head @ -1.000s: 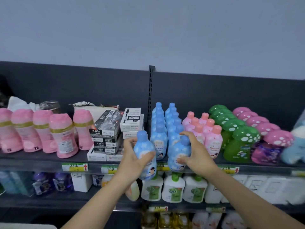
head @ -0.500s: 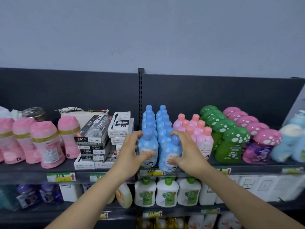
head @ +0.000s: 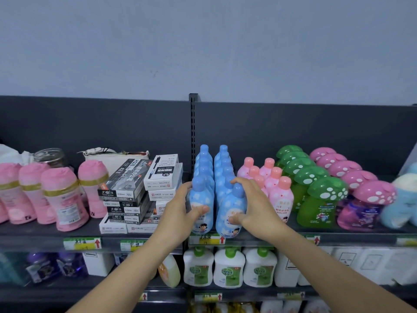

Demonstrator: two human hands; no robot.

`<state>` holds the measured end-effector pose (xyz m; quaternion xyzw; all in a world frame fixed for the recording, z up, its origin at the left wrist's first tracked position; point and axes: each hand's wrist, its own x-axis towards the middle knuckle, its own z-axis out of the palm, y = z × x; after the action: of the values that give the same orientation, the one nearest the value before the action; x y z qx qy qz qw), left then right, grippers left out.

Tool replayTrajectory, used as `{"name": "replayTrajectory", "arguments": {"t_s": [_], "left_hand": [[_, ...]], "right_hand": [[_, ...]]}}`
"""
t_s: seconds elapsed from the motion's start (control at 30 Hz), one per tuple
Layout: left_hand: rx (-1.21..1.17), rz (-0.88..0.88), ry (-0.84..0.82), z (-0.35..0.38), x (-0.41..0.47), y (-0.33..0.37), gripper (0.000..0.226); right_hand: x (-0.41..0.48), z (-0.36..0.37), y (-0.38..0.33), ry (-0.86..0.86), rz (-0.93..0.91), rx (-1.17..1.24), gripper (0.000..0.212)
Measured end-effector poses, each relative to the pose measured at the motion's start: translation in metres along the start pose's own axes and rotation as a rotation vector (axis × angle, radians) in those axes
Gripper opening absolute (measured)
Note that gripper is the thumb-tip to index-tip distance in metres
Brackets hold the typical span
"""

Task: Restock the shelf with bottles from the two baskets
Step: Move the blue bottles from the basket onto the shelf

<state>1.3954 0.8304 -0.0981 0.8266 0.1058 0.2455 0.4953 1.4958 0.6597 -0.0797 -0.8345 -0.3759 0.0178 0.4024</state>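
- Black-and-white boxes (head: 126, 190) are stacked just left of the left hand (head: 181, 211), so little room is left for the knuckles on that side.
- The left bottle (head: 203, 195), blue, is gripped round its belly by the left hand, with the thumb laid across the front and the fingers curled behind. It is stood upright at the front edge of the shelf (head: 45, 236), heading its row.
- The right bottle (head: 229, 208) is clamped likewise by the right hand (head: 256, 204), with the fingers wrapped over the shoulder and the thumb low on the label. It is set just beside the left bottle.
- Pink bottles (head: 281, 197) are crowded just right of that hand and could be knocked.
- Smooth, glossy plastic is suggested, so a stiff but slippery skin and a modest weight are judged likely.
- The wide belly is judged the surest hold, since less purchase is offered by the narrow capped neck.
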Motion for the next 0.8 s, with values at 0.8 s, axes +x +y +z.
{"name": "replayTrajectory", "arguments": {"t_s": [0.8], "left_hand": [[0.054, 0.004, 0.06, 0.017, 0.02, -0.003, 0.05]], "right_hand": [[0.024, -0.001, 0.007, -0.028, -0.006, -0.059, 0.078]]}}
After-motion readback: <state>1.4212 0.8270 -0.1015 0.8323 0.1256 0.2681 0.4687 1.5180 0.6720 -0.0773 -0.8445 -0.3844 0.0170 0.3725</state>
